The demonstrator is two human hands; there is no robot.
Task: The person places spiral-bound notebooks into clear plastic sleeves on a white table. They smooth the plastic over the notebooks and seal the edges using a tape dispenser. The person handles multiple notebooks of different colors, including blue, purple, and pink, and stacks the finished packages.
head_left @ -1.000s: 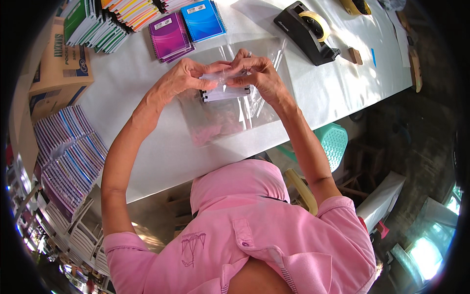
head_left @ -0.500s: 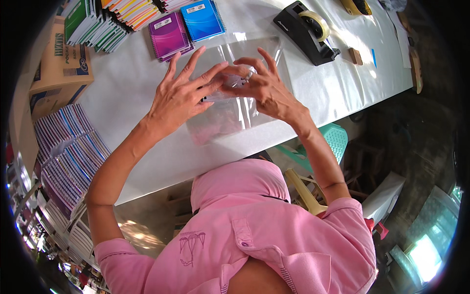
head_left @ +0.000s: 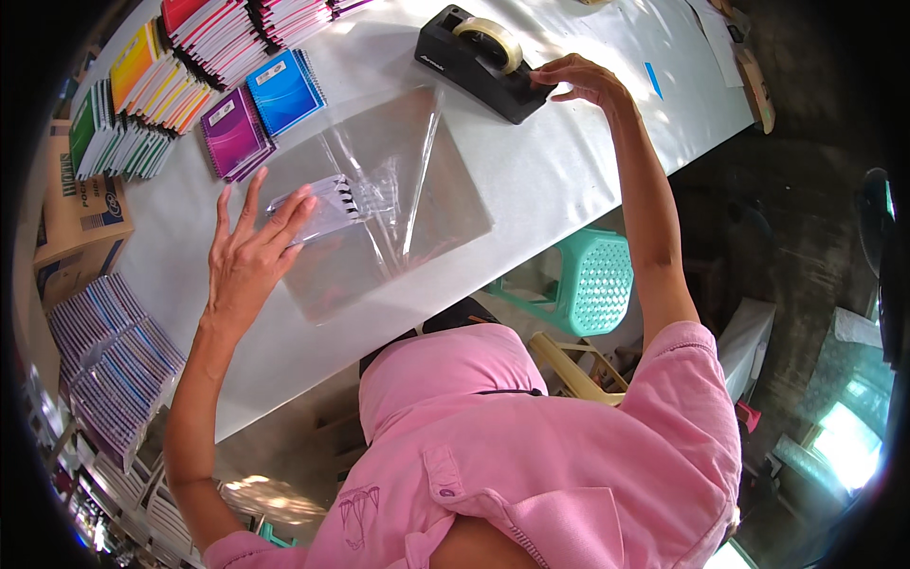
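A small pale bundle [head_left: 325, 207], wrapped in clear plastic and with black spiral binding along its right edge, lies on the table; it looks like a notebook or several. My left hand [head_left: 254, 248] holds it at its left end, some fingertips on top and the thumb at the near side, two other fingers raised. Under and right of the bundle spread large clear plastic sheets [head_left: 445, 204]. At the far right, my right hand [head_left: 590, 83] has its fingers bent in at the cutter end of a black tape dispenser [head_left: 464, 62]; anything pinched there is too small to make out.
Purple [head_left: 235, 133] and blue [head_left: 284, 92] spiral notebooks lie beyond the sheets. Stacks of notebooks [head_left: 156, 76] stand at the far left, above a cardboard box [head_left: 83, 213] and more notebook piles [head_left: 118, 360]. A green stool [head_left: 599, 280] stands below the table's near edge.
My right hand has left the bundle and moved right to the tape dispenser. My left hand has shifted left and stays on the bundle. The view has turned a little.
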